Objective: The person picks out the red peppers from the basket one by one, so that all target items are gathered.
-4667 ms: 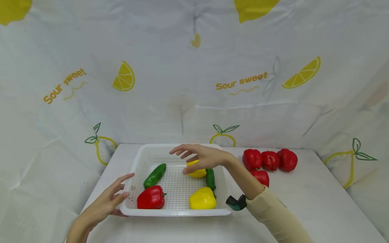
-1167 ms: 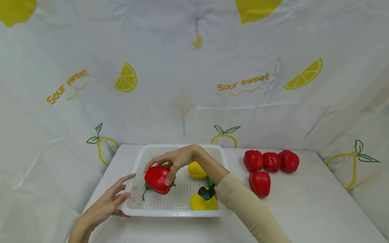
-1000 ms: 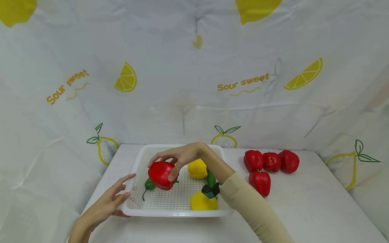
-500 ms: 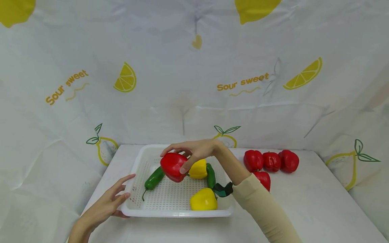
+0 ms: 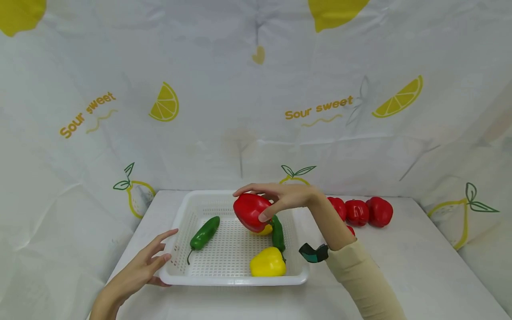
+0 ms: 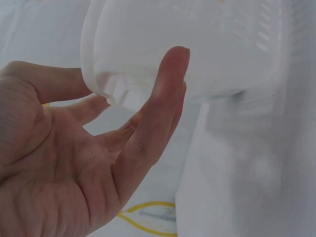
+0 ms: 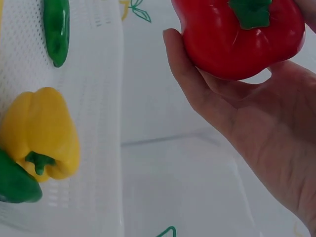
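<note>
A red bell pepper (image 5: 251, 211) hangs above the back right of the white plastic basket (image 5: 236, 281), gripped between the thumb and fingers of my right hand (image 5: 289, 196). Its green stem (image 7: 252, 12) shows in the right wrist view. At the basket's left side my left hand (image 5: 138, 266) holds the rim, thumb over it and other fingers (image 6: 158, 108) against the outside below. In the basket lie a green chili pepper (image 5: 205, 233) at left, another green chili pepper (image 5: 278, 234) at right, a yellow bell pepper (image 5: 268, 263) in front and a second yellow one, mostly hidden behind the held pepper.
Several red bell peppers (image 5: 357, 212) sit in a group at the table's back right, partly hidden by my right forearm. The white table (image 5: 420, 266) ends against a hanging white cloth (image 5: 224, 111) printed with lemons.
My right hand reached empty into the basket, took the red bell pepper from its front left corner, and has lifted it up and to the right. My left hand has stayed at the rim.
</note>
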Motion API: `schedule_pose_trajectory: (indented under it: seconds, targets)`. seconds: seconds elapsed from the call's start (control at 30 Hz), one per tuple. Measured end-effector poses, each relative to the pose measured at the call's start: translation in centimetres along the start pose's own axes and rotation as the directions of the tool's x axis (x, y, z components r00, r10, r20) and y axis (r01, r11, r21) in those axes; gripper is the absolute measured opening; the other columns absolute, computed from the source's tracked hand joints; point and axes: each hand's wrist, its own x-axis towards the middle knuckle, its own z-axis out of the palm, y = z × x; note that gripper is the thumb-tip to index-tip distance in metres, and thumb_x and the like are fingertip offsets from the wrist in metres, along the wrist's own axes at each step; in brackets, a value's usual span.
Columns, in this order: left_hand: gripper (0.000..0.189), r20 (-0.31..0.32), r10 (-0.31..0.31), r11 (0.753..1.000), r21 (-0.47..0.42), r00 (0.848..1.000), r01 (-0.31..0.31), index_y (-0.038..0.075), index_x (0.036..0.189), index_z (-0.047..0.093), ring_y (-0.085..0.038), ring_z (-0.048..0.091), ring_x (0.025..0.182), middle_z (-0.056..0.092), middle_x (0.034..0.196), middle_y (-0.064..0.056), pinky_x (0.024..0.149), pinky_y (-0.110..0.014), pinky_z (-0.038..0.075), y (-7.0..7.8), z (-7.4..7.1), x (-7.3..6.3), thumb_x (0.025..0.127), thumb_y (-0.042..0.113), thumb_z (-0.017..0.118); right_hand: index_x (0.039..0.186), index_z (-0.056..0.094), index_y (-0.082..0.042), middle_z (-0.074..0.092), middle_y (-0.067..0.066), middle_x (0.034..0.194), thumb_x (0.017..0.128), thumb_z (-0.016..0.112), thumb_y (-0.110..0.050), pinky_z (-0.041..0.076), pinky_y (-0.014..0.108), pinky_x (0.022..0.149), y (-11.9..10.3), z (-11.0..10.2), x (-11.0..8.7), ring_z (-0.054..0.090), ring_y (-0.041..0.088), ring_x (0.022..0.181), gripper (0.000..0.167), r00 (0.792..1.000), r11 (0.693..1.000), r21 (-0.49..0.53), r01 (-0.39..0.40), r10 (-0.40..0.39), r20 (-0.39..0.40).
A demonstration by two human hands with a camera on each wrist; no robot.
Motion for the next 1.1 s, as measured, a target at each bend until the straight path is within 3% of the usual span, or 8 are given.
schedule_pose_trajectory:
  seconds: [0.17,0.37,0.67,0.87,1.1]
  targets:
    - [0.070,-0.001,-0.012,1.000,0.005,1.000,0.012,0.019,0.173,0.017,-0.023,0.071,0.112,0.034,0.157,-0.040,0.078,-0.049,0.070,0.1,0.0,0.1,0.114,0.022,0.056,0.162,0.040,-0.024,0.057,0.011,0.155,0.094,0.077,-0.023,0.064,0.046,0.103,0.4,-0.5,-2.4,0.054,0.034,0.139,0.077,0.997,1.000,-0.012,-0.009,0.009,-0.072]
    - [0.070,-0.002,-0.006,1.000,0.005,1.000,0.006,0.017,0.173,0.017,-0.023,0.071,0.111,0.034,0.155,-0.041,0.077,-0.050,0.070,0.1,0.1,0.2,0.114,0.022,0.055,0.155,0.043,-0.019,0.056,0.014,0.154,0.089,0.082,-0.018,0.065,0.048,0.099,0.7,-0.8,-5.2,0.055,0.034,0.138,0.077,0.986,0.999,0.022,-0.044,0.047,-0.162]
    - [0.070,0.002,-0.005,1.000,0.004,1.000,0.005,0.016,0.173,0.016,-0.020,0.072,0.110,0.035,0.155,-0.041,0.077,-0.050,0.070,0.1,-0.1,0.0,0.114,0.022,0.055,0.155,0.043,-0.013,0.053,0.018,0.156,0.090,0.081,-0.018,0.066,0.047,0.098,1.9,-0.9,-9.1,0.055,0.037,0.136,0.076,0.970,1.000,-0.016,-0.024,0.020,-0.242]
    - [0.068,0.016,0.020,1.000,0.009,1.000,-0.020,0.016,0.173,0.016,-0.015,0.072,0.108,0.037,0.154,-0.042,0.077,-0.051,0.069,0.1,-0.2,0.0,0.115,0.021,0.053,0.156,0.049,-0.025,0.058,0.012,0.152,0.092,0.079,-0.025,0.065,0.048,0.095,2.4,-0.7,-11.9,0.056,0.037,0.133,0.071,0.932,0.990,0.006,-0.141,0.135,-0.337]
    - [0.069,0.015,0.014,1.000,0.013,1.000,-0.014,0.016,0.173,0.015,-0.015,0.073,0.108,0.036,0.154,-0.042,0.077,-0.050,0.070,0.2,-0.1,-0.1,0.115,0.021,0.053,0.156,0.052,-0.024,0.060,0.016,0.148,0.093,0.075,-0.023,0.066,0.046,0.089,3.6,-0.5,-14.5,0.059,0.036,0.128,0.067,0.881,0.981,0.052,-0.185,0.189,-0.433]
